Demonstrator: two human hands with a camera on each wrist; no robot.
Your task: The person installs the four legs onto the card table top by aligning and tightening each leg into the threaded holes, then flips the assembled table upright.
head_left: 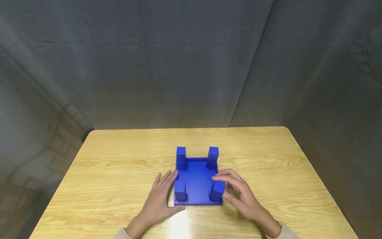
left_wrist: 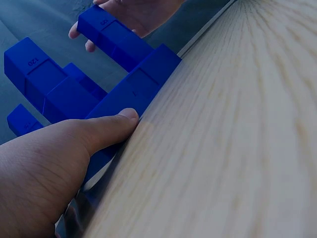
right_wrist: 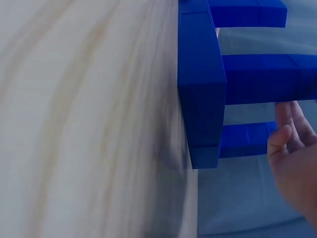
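Note:
A square blue base (head_left: pixel 197 182) with a raised rim lies on the table, a square blue post standing at each corner. My left hand (head_left: pixel 161 200) rests at its near left corner, fingers stretched along the left side. The left thumb (left_wrist: pixel 109 131) lies against the front side of the base. Around the near right post (head_left: pixel 218 189) is my right hand (head_left: pixel 240 196), its fingers loosely bent behind the post and its thumb close to the right. Whether those fingers touch the post is unclear. The near left post (head_left: pixel 180 189) stands beside my left fingers.
The far left post (head_left: pixel 181 156) and far right post (head_left: pixel 213 156) rise at the back of the base. Beneath is a light wood table (head_left: pixel 119 159). Grey curtains (head_left: pixel 167 66) hang behind it and along both sides.

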